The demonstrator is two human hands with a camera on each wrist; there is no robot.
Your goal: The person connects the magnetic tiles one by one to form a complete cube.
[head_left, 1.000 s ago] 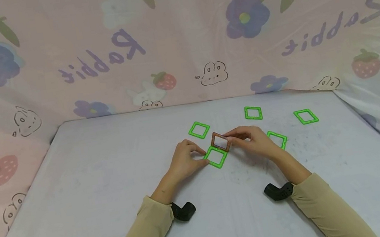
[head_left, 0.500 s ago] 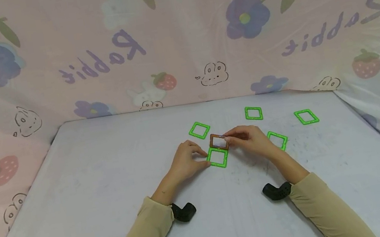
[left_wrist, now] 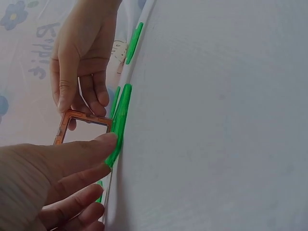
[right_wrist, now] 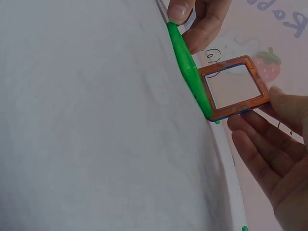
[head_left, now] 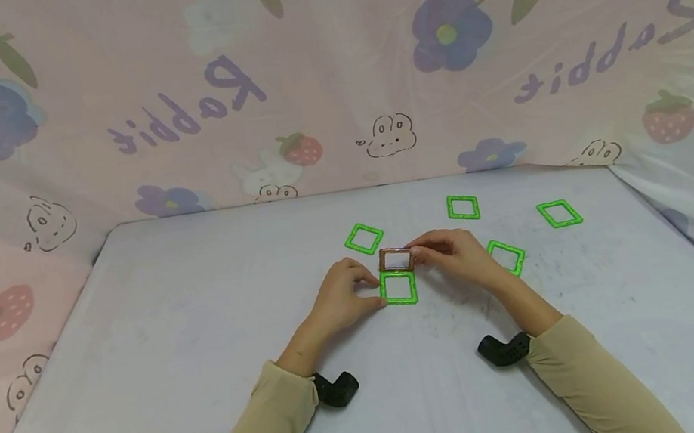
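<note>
My left hand holds a green square magnetic tile at its left side, thumb at the near corner and fingers at the far one. The tile is an open frame lying low over the white table. Along its far edge stands an orange-brown square magnetic tile, tilted up, its lower edge meeting the green one. My right hand pinches the orange tile at its right side, as the right wrist view shows with the thumb on one face and fingers behind.
Several more green tiles lie flat: one behind my left hand, one farther back, one at the right and one partly behind my right wrist. A printed cloth hangs behind the white table.
The orange and green tiles have turned together, from slanted to nearly square with the table's far edge. The orange tile has shifted slightly left; both hands keep their hold.
</note>
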